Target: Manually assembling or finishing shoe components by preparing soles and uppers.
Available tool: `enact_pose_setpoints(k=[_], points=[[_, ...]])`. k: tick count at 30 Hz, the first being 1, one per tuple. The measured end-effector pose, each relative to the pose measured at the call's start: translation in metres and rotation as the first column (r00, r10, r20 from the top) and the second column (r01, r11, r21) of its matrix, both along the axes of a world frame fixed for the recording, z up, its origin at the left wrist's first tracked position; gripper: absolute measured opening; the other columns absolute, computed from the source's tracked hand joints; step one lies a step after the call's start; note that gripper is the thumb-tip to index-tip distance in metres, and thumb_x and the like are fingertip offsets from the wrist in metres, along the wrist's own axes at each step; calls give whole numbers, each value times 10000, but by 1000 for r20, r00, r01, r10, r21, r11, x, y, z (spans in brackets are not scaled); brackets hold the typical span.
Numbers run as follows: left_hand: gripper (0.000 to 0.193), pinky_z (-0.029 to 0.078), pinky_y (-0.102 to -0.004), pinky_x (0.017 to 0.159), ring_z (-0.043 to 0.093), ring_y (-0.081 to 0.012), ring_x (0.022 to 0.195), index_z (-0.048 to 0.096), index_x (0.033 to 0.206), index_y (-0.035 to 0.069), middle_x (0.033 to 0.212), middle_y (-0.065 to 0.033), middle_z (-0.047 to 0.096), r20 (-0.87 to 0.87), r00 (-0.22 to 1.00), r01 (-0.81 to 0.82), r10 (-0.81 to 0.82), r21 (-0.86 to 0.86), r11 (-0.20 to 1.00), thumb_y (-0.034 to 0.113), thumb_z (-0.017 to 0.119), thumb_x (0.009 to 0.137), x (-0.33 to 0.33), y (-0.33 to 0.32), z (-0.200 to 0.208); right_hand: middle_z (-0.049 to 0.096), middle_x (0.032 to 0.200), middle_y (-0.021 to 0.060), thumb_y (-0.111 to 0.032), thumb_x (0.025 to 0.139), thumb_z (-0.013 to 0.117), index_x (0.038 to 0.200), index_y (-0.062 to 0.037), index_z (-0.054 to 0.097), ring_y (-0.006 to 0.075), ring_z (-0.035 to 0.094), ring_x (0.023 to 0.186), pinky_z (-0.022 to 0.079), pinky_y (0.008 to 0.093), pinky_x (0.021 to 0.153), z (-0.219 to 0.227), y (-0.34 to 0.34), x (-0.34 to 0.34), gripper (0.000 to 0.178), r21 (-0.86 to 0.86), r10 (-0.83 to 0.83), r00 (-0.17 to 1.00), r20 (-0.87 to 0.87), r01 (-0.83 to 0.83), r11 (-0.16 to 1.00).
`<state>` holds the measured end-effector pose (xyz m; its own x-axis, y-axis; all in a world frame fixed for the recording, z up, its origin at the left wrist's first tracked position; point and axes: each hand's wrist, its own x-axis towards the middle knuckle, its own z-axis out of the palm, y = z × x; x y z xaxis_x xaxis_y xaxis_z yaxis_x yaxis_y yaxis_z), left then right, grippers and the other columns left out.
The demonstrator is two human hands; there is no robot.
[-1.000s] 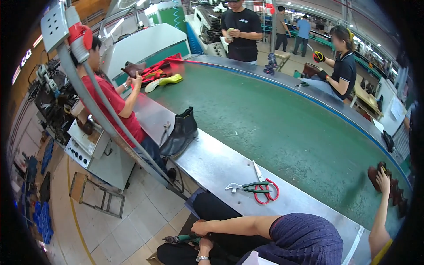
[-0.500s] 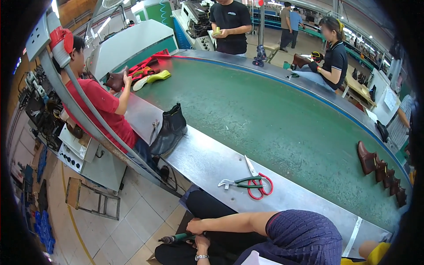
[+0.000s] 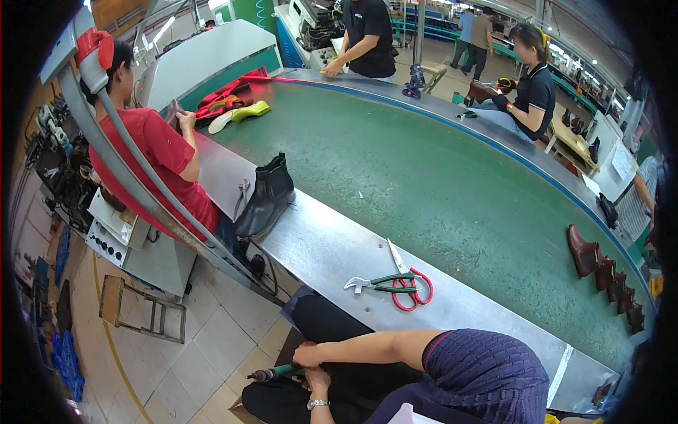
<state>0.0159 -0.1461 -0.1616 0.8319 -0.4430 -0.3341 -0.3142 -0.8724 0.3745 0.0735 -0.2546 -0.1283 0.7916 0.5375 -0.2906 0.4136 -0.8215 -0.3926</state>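
Note:
Low over my dark-trousered lap, my right hand (image 3: 306, 355) is closed around the rear end of a green cylindrical hand tool (image 3: 277, 372) with a grey metal tip pointing left. My left hand (image 3: 318, 381), with a silver watch at the wrist, is curled just beneath it; what its fingers grip is partly hidden. On the metal ledge beside me lie pliers (image 3: 385, 284) with green handles, crossing red-handled scissors (image 3: 421, 291). Farther left on the ledge stands a black ankle boot (image 3: 267, 196), with a small metal tool (image 3: 241, 198) beside it.
A green conveyor surface (image 3: 395, 184) runs beyond the ledge. Several brown boots (image 3: 583, 251) stand at its right; red and yellow-green pieces (image 3: 240, 116) lie at its far left. A person in red (image 3: 152, 152) sits left, behind a curved metal post (image 3: 134, 177). A small stool (image 3: 141, 307) stands on the floor.
My view has shifted slightly; my hands stay together at the green tool. The person in black has lowered a hand to the far edge. A yellow sleeve at lower right has mostly left view.

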Motion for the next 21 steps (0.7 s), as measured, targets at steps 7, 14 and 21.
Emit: enact_pose_setpoints(k=[7, 14, 21], points=[[225, 495, -476, 766, 598, -439, 945, 588, 984, -16, 988, -276, 622, 115, 993, 35, -21, -122, 992, 34, 587, 765, -2, -3, 8, 692, 793, 147, -112, 705, 642, 874, -65, 686, 320, 698, 783, 572, 448, 634, 3, -3, -1, 181, 33, -8, 999, 50, 6, 999], [216, 502, -455, 787, 602, -409, 978, 601, 959, -5, 1007, -250, 630, 33, 999, 1, 1, -60, 998, 72, 631, 760, -2, 0, -3, 693, 778, 153, -134, 732, 619, 843, -52, 689, 322, 699, 751, 572, 441, 592, 3, -3, -5, 154, 54, -9, 996, 87, 4, 999], [248, 503, -426, 826, 608, -381, 997, 588, 1023, 15, 1036, -237, 630, -8, 998, 59, -59, 27, 998, 68, 604, 782, 1, 6, -22, 692, 741, 152, -158, 660, 689, 769, -50, 715, 309, 699, 698, 558, 460, 544, 0, 7, -2, 155, -137, 30, 998, 58, -21, 990]])
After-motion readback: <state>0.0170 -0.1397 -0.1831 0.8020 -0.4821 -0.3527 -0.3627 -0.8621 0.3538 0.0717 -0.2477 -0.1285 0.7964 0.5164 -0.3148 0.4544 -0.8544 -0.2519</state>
